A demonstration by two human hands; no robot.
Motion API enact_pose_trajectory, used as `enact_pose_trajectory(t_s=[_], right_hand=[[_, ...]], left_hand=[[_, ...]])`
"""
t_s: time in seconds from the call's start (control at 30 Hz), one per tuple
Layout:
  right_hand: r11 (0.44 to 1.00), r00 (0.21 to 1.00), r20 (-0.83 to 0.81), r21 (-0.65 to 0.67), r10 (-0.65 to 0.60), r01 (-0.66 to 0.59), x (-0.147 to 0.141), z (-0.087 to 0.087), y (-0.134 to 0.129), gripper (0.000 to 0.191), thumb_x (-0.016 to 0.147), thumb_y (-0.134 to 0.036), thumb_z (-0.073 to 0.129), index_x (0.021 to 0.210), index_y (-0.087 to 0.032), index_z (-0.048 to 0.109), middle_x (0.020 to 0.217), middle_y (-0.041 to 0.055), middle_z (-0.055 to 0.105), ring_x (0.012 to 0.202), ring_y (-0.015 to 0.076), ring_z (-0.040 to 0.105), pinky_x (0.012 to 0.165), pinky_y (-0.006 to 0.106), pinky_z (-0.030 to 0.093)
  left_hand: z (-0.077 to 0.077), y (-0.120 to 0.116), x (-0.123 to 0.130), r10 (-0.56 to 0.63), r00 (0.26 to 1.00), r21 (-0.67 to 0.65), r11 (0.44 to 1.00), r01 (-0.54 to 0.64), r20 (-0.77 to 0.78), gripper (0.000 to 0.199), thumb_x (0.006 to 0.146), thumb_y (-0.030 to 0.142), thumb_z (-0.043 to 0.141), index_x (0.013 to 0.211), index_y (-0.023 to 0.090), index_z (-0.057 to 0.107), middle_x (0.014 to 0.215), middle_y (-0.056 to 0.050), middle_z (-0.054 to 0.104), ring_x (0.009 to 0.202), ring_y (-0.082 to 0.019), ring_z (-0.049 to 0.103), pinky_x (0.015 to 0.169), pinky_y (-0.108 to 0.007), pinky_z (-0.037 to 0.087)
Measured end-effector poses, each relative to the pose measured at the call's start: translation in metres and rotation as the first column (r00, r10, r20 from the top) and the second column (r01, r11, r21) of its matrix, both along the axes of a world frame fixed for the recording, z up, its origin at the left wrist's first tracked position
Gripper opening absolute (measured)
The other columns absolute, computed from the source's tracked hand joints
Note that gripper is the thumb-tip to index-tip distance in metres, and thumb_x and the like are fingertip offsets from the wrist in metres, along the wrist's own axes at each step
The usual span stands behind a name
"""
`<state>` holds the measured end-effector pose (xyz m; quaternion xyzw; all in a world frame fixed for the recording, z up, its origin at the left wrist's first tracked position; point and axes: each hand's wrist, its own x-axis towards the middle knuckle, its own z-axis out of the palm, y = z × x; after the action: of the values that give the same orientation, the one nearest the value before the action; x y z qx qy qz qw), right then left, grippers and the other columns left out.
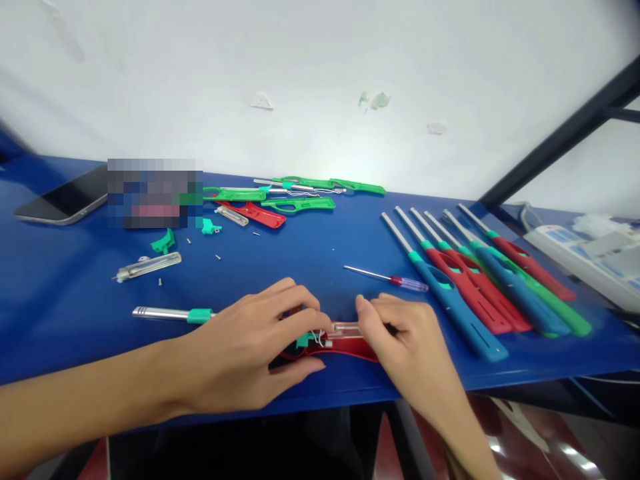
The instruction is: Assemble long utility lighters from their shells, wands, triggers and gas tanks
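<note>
An opened red lighter body (pixel 350 348) lies near the table's front edge, its metal tube (pixel 163 313) and green collar pointing left. Inside the body show a clear fuel tank (pixel 346 329), white wires and a green trigger part (pixel 303 341). My left hand (pixel 255 347) is closed over the body's left half, fingertips at the wires and tank. Curled around the right end of the body is my right hand (pixel 407 343), its thumb extended near the tank. What lies beneath the fingers is hidden. A screwdriver (pixel 407 284) rests just behind my right hand.
Several closed lighters (pixel 473 293) in blue, red and green line the right. Green shell halves (pixel 305 205), a red shell (pixel 265 215), another tank (pixel 150 266), green pieces (pixel 164 241) and tiny screws lie behind and left. A phone (pixel 65 197) and white power strip (pixel 590 257) flank them.
</note>
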<state>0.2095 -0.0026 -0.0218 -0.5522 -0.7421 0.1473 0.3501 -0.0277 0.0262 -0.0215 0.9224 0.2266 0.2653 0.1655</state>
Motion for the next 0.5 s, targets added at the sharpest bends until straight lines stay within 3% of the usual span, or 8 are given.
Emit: enact_pose_trajectory(t_s=[0.5], right_hand=[[0.999,1.000,0.011,-0.035,-0.020,0.020,-0.0041,-0.0002,0.0003,0.051,0.103,-0.027,0.048,0.061,-0.022,0.021,0.053,-0.0053,0.026,0.052,0.0107,0.027,0.054,0.031,0.025]], left_hand=[[-0.0017,-0.0004,-0.0003,-0.006,1.000,-0.002,1.000,0.006,0.026,0.018,0.100,0.019,0.068,0.117,0.019,0.064,0.109,-0.005,0.068,0.095,-0.019,0.061,0.089,-0.034,0.053]])
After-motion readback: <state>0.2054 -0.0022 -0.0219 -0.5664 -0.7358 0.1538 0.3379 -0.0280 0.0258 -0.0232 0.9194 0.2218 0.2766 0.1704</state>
